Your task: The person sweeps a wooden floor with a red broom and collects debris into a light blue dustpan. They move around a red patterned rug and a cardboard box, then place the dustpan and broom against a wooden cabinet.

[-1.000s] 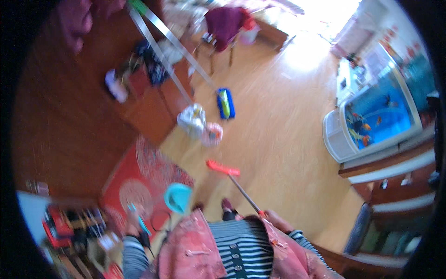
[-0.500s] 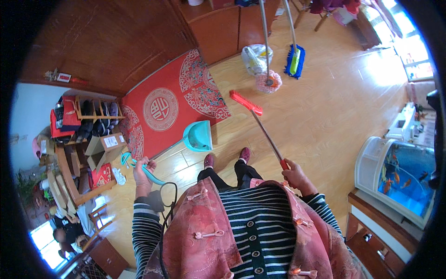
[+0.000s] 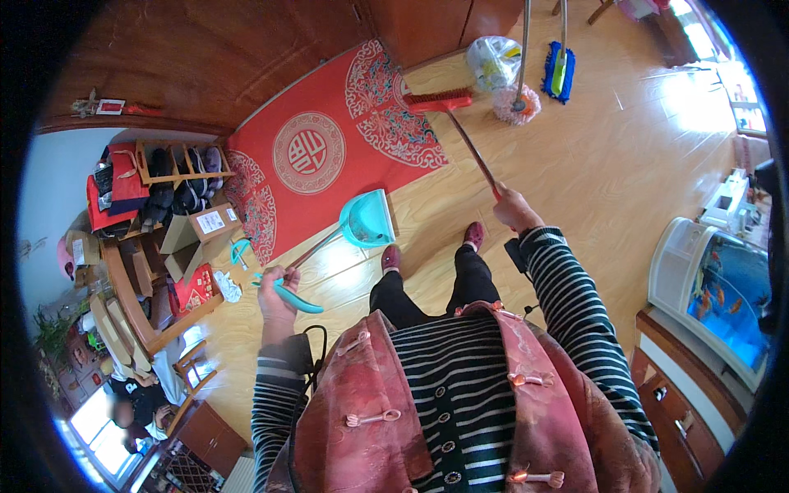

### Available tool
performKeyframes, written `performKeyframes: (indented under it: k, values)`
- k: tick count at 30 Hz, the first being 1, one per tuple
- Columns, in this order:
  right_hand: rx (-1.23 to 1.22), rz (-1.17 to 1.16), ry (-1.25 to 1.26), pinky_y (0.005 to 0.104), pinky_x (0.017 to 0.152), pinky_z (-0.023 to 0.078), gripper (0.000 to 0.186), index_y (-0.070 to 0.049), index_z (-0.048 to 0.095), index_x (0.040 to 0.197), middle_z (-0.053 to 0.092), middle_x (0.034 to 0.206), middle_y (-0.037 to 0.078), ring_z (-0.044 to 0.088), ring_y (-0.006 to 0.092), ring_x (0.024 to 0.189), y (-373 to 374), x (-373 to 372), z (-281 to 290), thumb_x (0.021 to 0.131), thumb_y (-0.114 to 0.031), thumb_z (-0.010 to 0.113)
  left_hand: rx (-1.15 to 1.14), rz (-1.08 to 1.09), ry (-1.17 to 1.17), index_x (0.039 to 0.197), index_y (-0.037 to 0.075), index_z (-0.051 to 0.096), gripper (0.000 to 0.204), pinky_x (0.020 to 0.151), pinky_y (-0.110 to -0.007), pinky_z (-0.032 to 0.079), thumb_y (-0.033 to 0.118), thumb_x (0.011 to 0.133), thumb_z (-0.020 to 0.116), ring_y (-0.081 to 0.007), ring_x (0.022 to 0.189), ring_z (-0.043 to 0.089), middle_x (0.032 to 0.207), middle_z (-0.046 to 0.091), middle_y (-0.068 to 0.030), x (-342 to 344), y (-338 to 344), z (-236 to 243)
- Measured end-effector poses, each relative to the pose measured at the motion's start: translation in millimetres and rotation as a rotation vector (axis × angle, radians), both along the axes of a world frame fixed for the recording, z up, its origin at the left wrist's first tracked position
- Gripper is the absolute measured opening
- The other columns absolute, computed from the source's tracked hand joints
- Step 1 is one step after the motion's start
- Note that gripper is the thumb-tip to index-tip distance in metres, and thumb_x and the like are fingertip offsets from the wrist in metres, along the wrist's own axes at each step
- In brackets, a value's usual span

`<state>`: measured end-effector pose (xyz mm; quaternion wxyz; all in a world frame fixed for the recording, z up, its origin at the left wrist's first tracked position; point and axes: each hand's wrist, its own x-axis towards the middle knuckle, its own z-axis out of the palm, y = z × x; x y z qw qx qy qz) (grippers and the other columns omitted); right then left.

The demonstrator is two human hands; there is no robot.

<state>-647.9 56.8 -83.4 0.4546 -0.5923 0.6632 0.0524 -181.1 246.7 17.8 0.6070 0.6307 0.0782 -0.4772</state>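
A light, stiff broom (image 3: 460,123), its red head at the edge of the red mat (image 3: 329,156), is gripped near the handle's top by the right hand (image 3: 514,207), while a teal dustpan (image 3: 367,220), judged equally light, is held over the floor (image 3: 625,164) by its long handle in the clenched left hand (image 3: 277,287).

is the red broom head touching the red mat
Touching. The head view shows the red broom head lying across the top edge of the red mat, bristles overlapping its patterned corner with no floor visible between them; the right hand holds its handle.
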Motion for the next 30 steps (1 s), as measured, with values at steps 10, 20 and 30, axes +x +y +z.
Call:
performKeyframes:
  k: [10,20,30]
  values:
    - [0.188,-0.161,0.125,0.0498,0.071,0.047,0.039,-0.012,0.044,0.119,0.058,0.089,0.031,0.058,0.0462,0.092,233,42,32,0.08,-0.004,0.043,-0.044,0.019,0.147,0.078,0.005,0.051,0.011,0.084,-0.04,0.051,0.012,0.08,0.06,-0.0244,0.085,0.058,0.082,0.052,-0.0057,79,32,-43]
    - [0.332,-0.517,-0.054,0.0286,0.04,0.038,0.054,-0.016,0.041,0.135,0.048,0.059,0.002,0.047,0.0104,0.046,282,78,114,0.083,-0.012,0.057,-0.103,-0.565,0.166,0.078,0.006,0.052,0.014,0.08,-0.043,0.05,0.017,0.085,0.056,-0.0266,0.089,0.061,0.087,0.054,-0.0065,90,34,-45]
    - [-0.056,0.065,0.106,0.0536,0.067,0.046,0.035,-0.009,0.042,0.122,0.061,0.085,0.029,0.059,0.0453,0.084,190,154,-16,0.089,-0.017,0.042,-0.12,-0.554,0.04,0.069,0.008,0.047,0.021,0.062,-0.039,0.055,0.019,0.085,0.055,-0.0245,0.067,0.063,0.066,0.049,-0.0034,85,35,-60]
